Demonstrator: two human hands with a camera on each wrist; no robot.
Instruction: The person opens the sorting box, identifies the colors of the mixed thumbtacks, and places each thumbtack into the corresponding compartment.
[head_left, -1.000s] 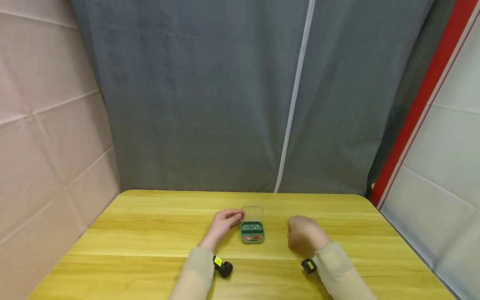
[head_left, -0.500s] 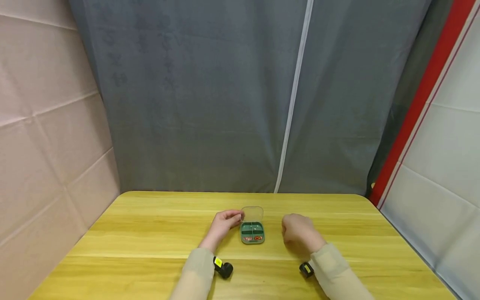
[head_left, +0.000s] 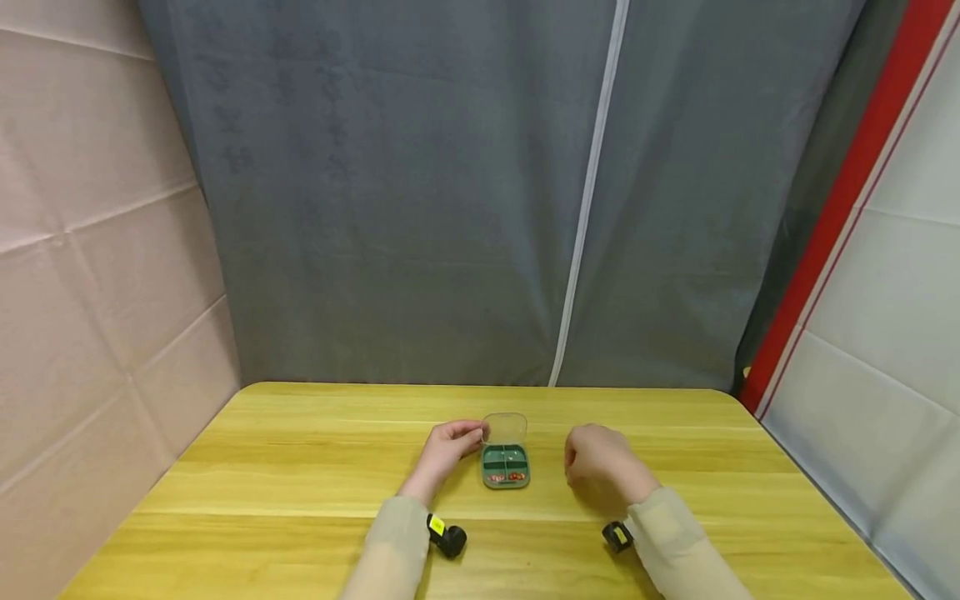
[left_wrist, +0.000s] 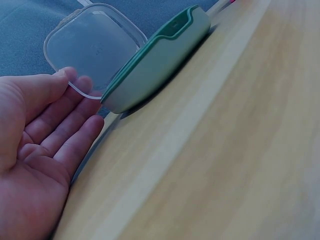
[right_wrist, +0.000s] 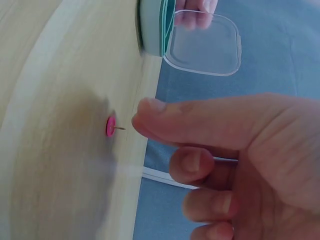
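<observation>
Left hand (head_left: 444,451) at green box (head_left: 505,465); lettering seemingly none.

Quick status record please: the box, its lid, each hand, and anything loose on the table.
box: green compartment box, open, red bits in near compartments
lid: clear lid, raised at far side
left hand: fingertips on the lid's edge
right hand: right of box, fingers loosely curled, nothing in its grip
loose: pink pushpin on wooden table, pin up

Bare yellow wooden table (head_left: 300,467) lies left and right; the small green plastic box (head_left: 505,467) with raised clear lid (head_left: 504,427) and a pink pushpin (right_wrist: 111,126) obstruct the middle.
</observation>
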